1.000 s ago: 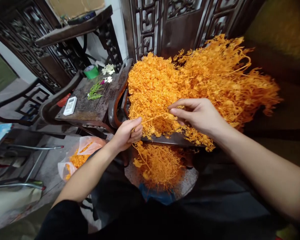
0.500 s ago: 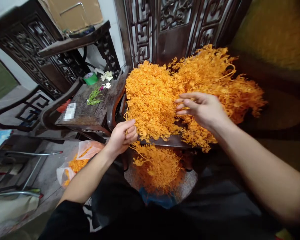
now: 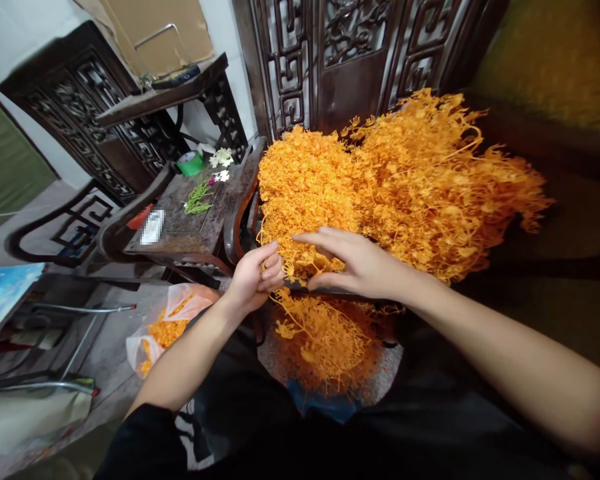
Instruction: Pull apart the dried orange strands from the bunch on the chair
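Note:
My left hand (image 3: 257, 275) is closed in a fist at the front left of the bench, with a bit of orange stem showing between its fingers. Most of what it grips is hidden. My right hand (image 3: 353, 261) reaches in from the right, thumb and fingers apart, over the front of a dense pile of orange sprigs (image 3: 305, 180). A looser heap of orange branching sprigs (image 3: 425, 180) spreads beside that pile to the right. Below both hands, more orange sprigs (image 3: 333, 333) lie low down between the knees, above some blue plastic (image 3: 323, 400).
At left, a dark wooden chair seat (image 3: 175, 220) bears green tape (image 3: 190, 163), white flowers (image 3: 222, 158) and green stems (image 3: 198, 198). A plastic bag (image 3: 193, 297) with orange pieces sits on the floor. Carved wooden backing (image 3: 353, 93) rises behind the pile.
My right hand has moved left and slightly down, from the right heap to just beside my left hand, its fingers spreading. My left hand stays closed. The whole view has shifted a little.

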`<action>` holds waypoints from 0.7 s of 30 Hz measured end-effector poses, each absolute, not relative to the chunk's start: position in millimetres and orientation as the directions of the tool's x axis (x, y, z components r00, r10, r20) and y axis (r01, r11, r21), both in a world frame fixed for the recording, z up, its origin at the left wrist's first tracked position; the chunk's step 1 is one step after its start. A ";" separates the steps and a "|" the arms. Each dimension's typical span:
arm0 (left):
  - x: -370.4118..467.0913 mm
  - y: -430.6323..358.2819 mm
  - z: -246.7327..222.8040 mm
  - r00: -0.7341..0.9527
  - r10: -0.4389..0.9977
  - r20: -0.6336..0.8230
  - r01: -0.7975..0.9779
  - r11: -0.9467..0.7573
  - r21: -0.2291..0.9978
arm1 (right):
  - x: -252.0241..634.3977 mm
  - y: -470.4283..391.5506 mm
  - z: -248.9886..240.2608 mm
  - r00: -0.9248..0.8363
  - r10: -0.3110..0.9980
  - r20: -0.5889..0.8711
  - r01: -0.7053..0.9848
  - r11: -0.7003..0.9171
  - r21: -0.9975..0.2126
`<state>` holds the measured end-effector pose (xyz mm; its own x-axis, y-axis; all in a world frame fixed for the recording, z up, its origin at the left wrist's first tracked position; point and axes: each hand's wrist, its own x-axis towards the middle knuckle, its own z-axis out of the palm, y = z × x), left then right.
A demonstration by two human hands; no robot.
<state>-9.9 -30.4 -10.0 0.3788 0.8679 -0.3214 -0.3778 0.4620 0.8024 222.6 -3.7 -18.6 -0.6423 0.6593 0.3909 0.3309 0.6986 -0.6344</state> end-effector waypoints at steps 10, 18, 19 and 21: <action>-15.9 -23.0 -11.7 0.361 0.826 -0.434 -0.463 0.562 0.685 | 225.4 14.0 -19.0 -0.051 0.798 0.601 0.217 0.596 -0.773; -17.4 -27.1 -12.7 0.271 0.866 -0.421 -0.472 0.501 0.726 | 260.8 39.7 -11.3 0.154 0.961 0.229 -0.277 0.265 -0.924; -15.3 -28.0 -13.0 0.270 0.874 -0.405 -0.467 0.486 0.739 | 254.5 32.6 -11.2 0.063 0.970 0.235 -0.270 0.243 -0.932; -11.3 -29.3 -13.2 0.259 0.899 -0.355 -0.466 0.438 0.769 | 240.5 17.9 -11.8 -0.093 0.974 0.205 -0.287 0.171 -0.942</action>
